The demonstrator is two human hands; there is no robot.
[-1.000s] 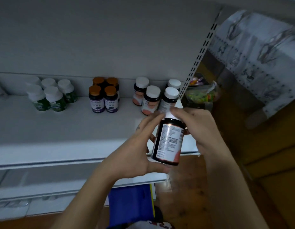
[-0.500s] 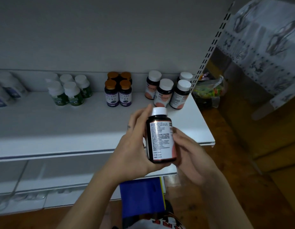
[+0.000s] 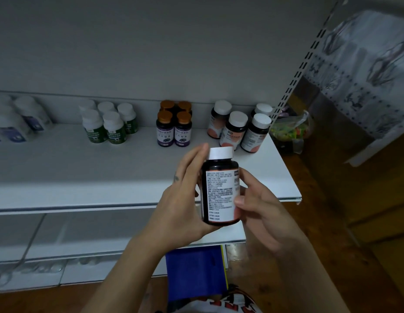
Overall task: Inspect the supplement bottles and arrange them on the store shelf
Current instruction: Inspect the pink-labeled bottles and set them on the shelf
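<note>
Supplement bottle point(image 3: 220, 188), dark-bodied with a white cap and a white label of fine print turned toward me, is upright in the air just in front of the white shelf point(image 3: 60, 172), held between both my hands. My left hand point(image 3: 180, 204) wraps its left side and cups its base, with the fingers curled behind it and the forefinger reaching up to touch the cap. My right hand point(image 3: 262, 211) grips the right side, thumb pressed flat on the label and fingers curled round the back. Just beyond, at the shelf's right end, four matching white-capped bottles point(image 3: 236, 129) with peach labels stand close together. To their left, set apart, is a tight cluster of four orange-capped bottles point(image 3: 173, 125) with purple labels. Further left is a group of green-labelled white bottles point(image 3: 108, 125), and at the far left are blurred blue-labelled white bottles point(image 3: 18, 123). Past the slotted upright point(image 3: 296, 75), a clear plastic bag point(image 3: 289, 129) of colourful items sits beside the shelf's end; I cannot tell what it rests on. Below my wrists lies a flat blue object point(image 3: 196, 269).
</note>
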